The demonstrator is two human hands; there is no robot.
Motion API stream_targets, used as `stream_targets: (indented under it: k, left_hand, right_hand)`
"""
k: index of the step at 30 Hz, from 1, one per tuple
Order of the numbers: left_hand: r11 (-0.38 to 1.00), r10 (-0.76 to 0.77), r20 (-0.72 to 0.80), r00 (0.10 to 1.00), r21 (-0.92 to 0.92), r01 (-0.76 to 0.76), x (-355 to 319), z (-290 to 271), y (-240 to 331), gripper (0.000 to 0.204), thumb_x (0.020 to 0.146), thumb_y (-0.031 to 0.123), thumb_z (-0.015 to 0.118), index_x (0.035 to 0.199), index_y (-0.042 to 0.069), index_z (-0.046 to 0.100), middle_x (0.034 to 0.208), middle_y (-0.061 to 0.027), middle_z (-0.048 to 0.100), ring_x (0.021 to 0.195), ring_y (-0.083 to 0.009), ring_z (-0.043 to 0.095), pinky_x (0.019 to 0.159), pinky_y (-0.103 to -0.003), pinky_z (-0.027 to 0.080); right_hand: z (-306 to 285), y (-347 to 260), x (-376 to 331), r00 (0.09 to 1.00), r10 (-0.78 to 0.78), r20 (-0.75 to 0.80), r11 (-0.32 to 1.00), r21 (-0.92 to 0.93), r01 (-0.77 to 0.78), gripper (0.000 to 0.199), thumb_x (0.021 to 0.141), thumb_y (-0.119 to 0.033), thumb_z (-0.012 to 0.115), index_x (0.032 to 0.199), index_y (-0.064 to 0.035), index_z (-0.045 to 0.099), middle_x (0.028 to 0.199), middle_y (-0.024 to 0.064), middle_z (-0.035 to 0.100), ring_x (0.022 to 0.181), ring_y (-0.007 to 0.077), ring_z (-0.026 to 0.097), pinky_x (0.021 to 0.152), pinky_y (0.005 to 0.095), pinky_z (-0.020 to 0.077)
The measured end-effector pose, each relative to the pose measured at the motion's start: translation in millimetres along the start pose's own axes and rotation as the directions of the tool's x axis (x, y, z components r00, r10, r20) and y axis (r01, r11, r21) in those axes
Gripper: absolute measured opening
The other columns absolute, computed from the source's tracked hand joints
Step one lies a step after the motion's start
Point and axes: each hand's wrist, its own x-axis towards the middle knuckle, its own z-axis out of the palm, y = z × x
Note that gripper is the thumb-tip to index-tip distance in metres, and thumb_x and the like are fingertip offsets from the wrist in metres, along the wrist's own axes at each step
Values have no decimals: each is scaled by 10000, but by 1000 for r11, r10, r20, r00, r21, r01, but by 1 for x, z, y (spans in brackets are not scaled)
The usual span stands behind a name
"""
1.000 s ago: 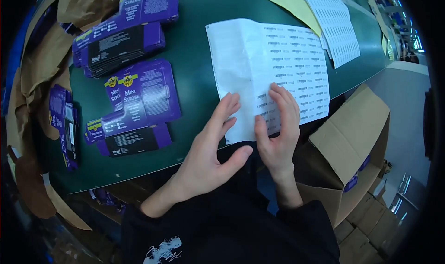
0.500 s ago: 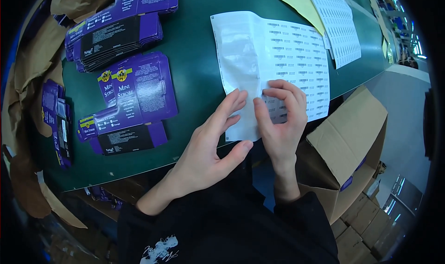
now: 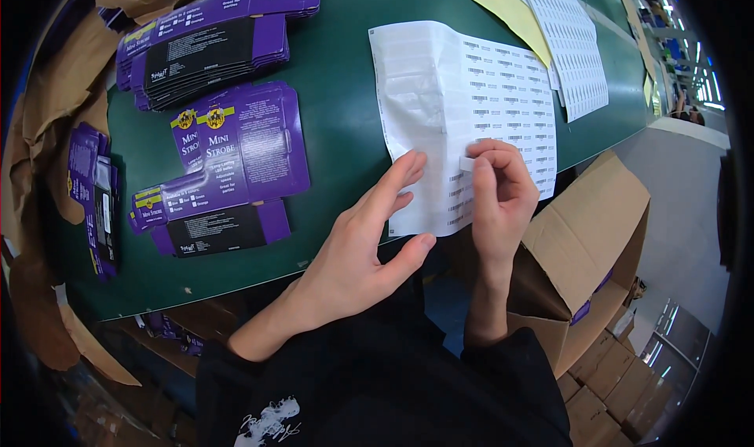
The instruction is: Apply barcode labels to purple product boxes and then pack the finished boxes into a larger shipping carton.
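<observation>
A sheet of white barcode stickers [image 3: 506,93] lies on the green table in front of me, its left part bare and creased backing. My right hand [image 3: 503,196] is closed in a pinch over the sheet, a small white sticker [image 3: 467,164] showing at its thumb and fingertips. At the sheet's lower left, my left hand [image 3: 357,247] is open, thumb apart from the fingers, fingertips at the backing. To the left lie flat purple and black cardboard boxes [image 3: 243,156], unfolded and overlapping.
A stack of flat purple boxes [image 3: 200,58] stands at the back left, with more folded ones [image 3: 94,199] near the left edge beside brown paper [image 3: 47,133]. Further sticker sheets [image 3: 569,54] and a yellow sheet [image 3: 510,11] lie at the back right. An open carton [image 3: 585,243] stands right of the table.
My right hand has drawn slightly right and up from the backing, and a small white sticker now shows at its fingertips. My left hand has barely moved.
</observation>
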Motion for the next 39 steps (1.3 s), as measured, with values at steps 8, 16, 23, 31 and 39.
stream_targets:
  k: [8,16,23,31,39]
  left_hand:
    - [970,2,-76,997,241,16,-4,15,6,733,933,37,675,1566,-51,314,1559,-231,453,1443,-355,466,1137,-456,448]
    - [988,109,-114,987,125,-95,-29,-5,13,675,926,61,698,1508,-86,390,1478,-282,510,1318,-386,586,1066,-406,507]
    - [974,-17,-107,994,-225,-8,-81,-26,32,648,988,64,612,1533,-126,318,1549,-277,438,1444,-330,461,1187,-439,392]
    - [939,-58,-311,949,-340,-54,-128,-59,37,610,1007,113,595,1518,-108,347,1546,-309,424,1435,-349,472,1198,-432,381]
    - [910,-33,-377,926,-394,-128,-156,-84,35,571,999,145,607,1475,-92,398,1530,-335,429,1390,-350,524,1145,-421,449]
  right_hand:
    - [-36,11,18,977,202,-63,854,499,-145,219,1041,-135,540,969,30,665,1115,78,673,1021,139,593,911,295,466]
    - [0,-39,-18,975,-217,-50,976,-25,216,28,892,-22,656,899,4,648,1107,134,661,1042,239,627,918,336,495]
    - [56,-72,-50,922,-322,215,945,11,327,173,741,-9,786,858,-12,659,1131,174,649,1075,304,645,881,379,531]
    - [88,-101,-58,830,-348,435,937,125,327,203,739,-29,830,876,-4,683,1173,192,641,1043,318,663,846,377,549]
    - [102,-111,-63,851,-190,489,982,83,171,147,761,-20,782,840,4,660,1277,211,606,1179,321,607,982,419,491]
